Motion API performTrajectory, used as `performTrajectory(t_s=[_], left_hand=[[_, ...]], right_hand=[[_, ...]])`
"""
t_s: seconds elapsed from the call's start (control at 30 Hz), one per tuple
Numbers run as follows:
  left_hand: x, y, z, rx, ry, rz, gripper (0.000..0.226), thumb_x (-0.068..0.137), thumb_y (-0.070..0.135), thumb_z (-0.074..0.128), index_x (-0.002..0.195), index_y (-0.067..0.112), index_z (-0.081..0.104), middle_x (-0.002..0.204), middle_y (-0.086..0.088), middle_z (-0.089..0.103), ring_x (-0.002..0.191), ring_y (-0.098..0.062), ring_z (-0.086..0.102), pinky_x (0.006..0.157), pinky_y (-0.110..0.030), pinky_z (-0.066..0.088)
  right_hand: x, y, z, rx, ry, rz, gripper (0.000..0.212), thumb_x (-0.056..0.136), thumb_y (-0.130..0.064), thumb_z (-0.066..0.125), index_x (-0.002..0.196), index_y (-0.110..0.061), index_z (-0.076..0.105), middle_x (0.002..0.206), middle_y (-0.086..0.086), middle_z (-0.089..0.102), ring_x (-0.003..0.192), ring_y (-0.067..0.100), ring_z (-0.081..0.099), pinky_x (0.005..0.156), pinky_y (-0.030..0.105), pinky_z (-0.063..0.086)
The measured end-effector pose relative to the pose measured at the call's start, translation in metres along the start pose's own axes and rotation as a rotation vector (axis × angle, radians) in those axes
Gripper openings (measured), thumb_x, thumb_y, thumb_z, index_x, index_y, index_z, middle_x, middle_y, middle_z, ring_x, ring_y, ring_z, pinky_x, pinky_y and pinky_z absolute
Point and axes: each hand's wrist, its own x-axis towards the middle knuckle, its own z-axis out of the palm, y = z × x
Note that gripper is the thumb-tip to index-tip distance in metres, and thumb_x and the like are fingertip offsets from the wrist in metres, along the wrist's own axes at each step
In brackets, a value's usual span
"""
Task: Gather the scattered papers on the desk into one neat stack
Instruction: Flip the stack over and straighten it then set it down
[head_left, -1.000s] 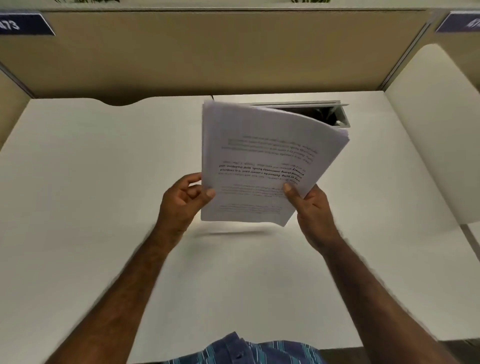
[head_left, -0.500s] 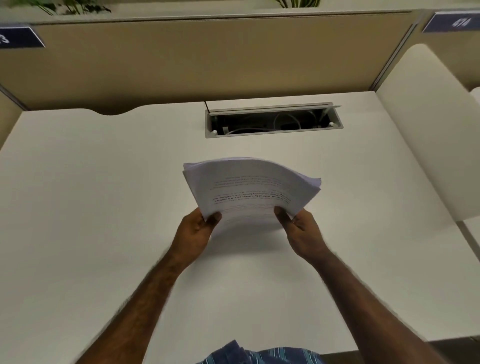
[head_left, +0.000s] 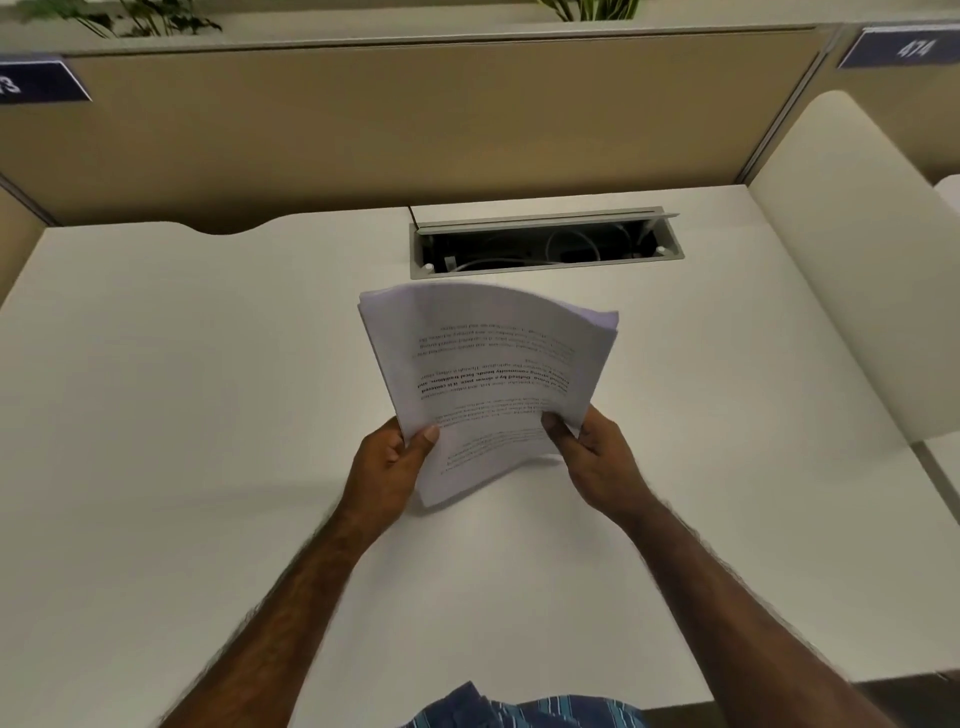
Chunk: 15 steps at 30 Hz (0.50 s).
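A stack of white printed papers is held up over the middle of the white desk, its top bowed away from me and the text upside down. My left hand grips the stack's lower left edge, thumb on the front sheet. My right hand grips the lower right edge the same way. The lower corner of the stack hangs close to the desk; whether it touches is unclear. No loose sheets lie elsewhere on the desk.
An open cable tray with wires is sunk into the desk behind the papers. A tan partition closes the back. A white side panel stands at the right.
The stack dropped low and flat toward the desk half a second ago, then rose and tilted more upright again. Both hands stayed on its lower edges.
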Motion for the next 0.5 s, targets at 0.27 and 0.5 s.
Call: performTrajectory(t_s=[0.27, 0.5], left_hand=[[-0.003, -0.005, -0.003, -0.356, 0.068, -0.131, 0.031, 0.102, 0.021, 0.067, 0.133, 0.019, 0.07, 0.128, 0.001, 0.08, 0.118, -0.024, 0.075, 0.096, -0.041, 0.061], [-0.017, 0.005, 0.035, -0.649, 0.111, -0.239, 0.042, 0.106, 0.006, 0.059, 0.147, 0.016, 0.058, 0.14, -0.008, 0.073, 0.126, -0.027, 0.071, 0.099, -0.041, 0.06]], right_hand=[[-0.001, -0.001, -0.008, 0.414, 0.146, 0.242, 0.023, 0.103, -0.03, 0.071, 0.121, -0.017, 0.075, 0.115, 0.0, 0.082, 0.102, 0.021, 0.078, 0.077, 0.031, 0.064], [-0.028, -0.03, 0.04, 0.867, 0.141, 0.309, 0.043, 0.105, -0.031, 0.065, 0.147, -0.023, 0.058, 0.141, 0.004, 0.073, 0.127, 0.027, 0.071, 0.095, 0.045, 0.063]])
